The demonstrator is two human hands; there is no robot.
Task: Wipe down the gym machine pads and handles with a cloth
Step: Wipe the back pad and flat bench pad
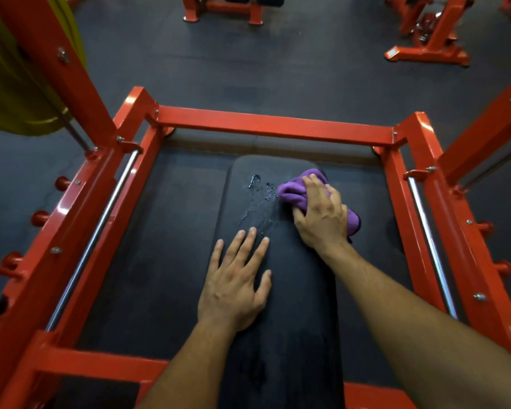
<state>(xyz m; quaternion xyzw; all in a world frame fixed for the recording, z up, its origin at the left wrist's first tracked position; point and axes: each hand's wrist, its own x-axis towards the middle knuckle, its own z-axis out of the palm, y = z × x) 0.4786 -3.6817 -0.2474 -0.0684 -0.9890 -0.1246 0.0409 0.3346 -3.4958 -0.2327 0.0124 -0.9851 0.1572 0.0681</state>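
Purple and bunched, the cloth (300, 190) lay on the far right part of the black bench pad (281, 335), under the right hand (322, 215). That hand's fingers were curled over the cloth and gripped it against the pad, with folds of fabric showing past the fingertips and by the wrist. Just to the left of the cloth, a patch of wet droplets (258, 199) glistened on the pad's surface (some beaded, some smeared thin).

The left hand (236, 287) rested flat on the pad nearer the person, fingers straight and spread, holding nothing; its fingertips reached the near edge of the wet patch.

The pad ran lengthwise down the middle of a red steel frame (272, 125), whose crossbar spanned the far end. A chrome rod (95, 234) ran along the left side rail and another along the right. A yellow weight plate (18, 84) hung at the upper left. Beyond the frame, on the dark rubber floor (278, 69), stood more red gym machines (425, 51).
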